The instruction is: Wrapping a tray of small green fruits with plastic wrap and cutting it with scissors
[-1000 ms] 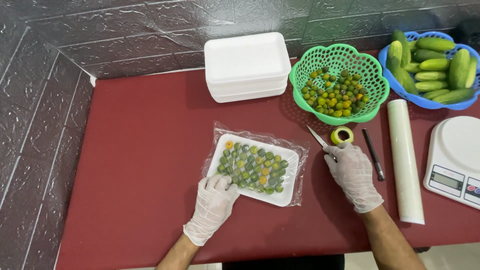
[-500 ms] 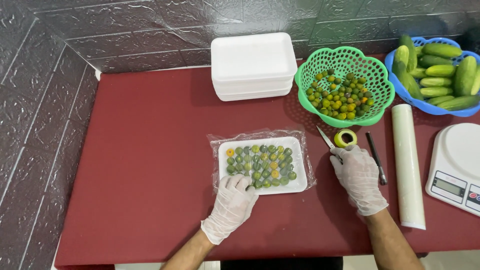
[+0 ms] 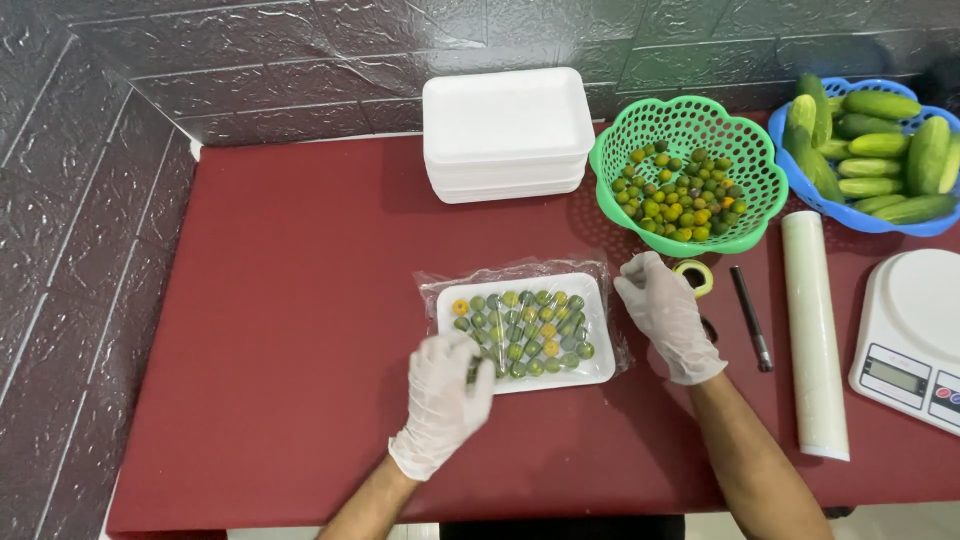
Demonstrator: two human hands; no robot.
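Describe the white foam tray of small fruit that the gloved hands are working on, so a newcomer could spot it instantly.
On the dark red table, look just in front of the stack of empty white foam trays, between the gloved left hand and gloved right hand. There lies the white foam tray, filled with small green and yellow round fruits under clear plastic film. It alone is filled and wrapped.

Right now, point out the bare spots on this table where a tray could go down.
Bare red table runs left of the wrapped tray, from the wall to the front edge, below the foam tray stack. The right is crowded: green basket, blue basket, film roll, scale.
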